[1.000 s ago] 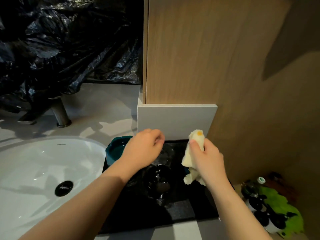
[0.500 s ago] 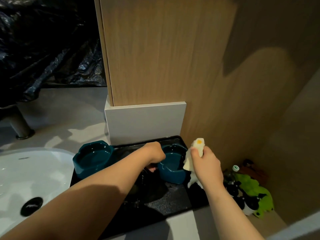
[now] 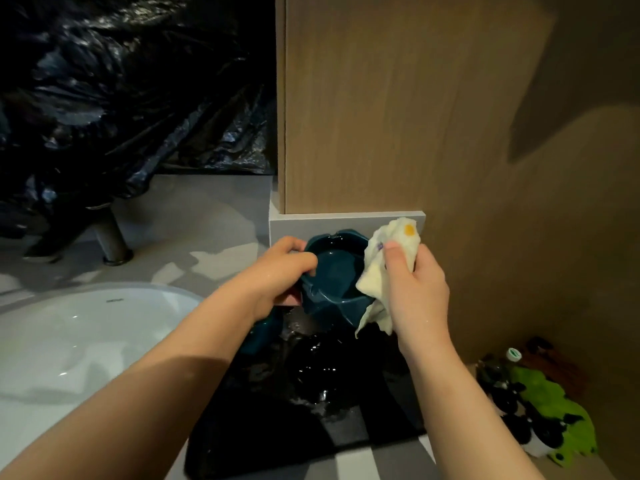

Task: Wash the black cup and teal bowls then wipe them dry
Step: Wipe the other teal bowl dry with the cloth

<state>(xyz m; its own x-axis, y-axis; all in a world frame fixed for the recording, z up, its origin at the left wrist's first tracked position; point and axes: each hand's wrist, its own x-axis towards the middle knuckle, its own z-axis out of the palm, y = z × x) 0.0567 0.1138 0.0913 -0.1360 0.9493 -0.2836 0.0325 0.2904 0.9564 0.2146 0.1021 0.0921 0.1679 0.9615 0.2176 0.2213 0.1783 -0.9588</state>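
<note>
Two hands meet at one teal bowl (image 3: 332, 282), which is held up off the black tray (image 3: 277, 441) and tipped so its wet hollow faces the camera. The left hand (image 3: 280, 275) grips the bowl's left rim, fingers curled over the edge. The right hand (image 3: 415, 292) clutches a pale cloth (image 3: 381, 258) with an orange spot, thumb pressed across the fabric. The cloth lies against the bowl's right rim, and its loose end hangs down past the bowl's side.

A second bowl (image 3: 263, 336), also teal, sits at the tray's left side, mostly hidden under the left wrist. Below the raised bowl a glossy dark shape on the tray looks like the cup (image 3: 322, 372), though its outline is hard to make out against the wet black surface.

A white sink (image 3: 69, 341) lies left of the tray, with a tap base (image 3: 110, 240) behind it and black plastic sheeting (image 3: 121, 98) above. A wood panel (image 3: 381, 98) rises behind the tray. At the lower right sit a green object (image 3: 554, 410) and a bottle cap (image 3: 514, 354).
</note>
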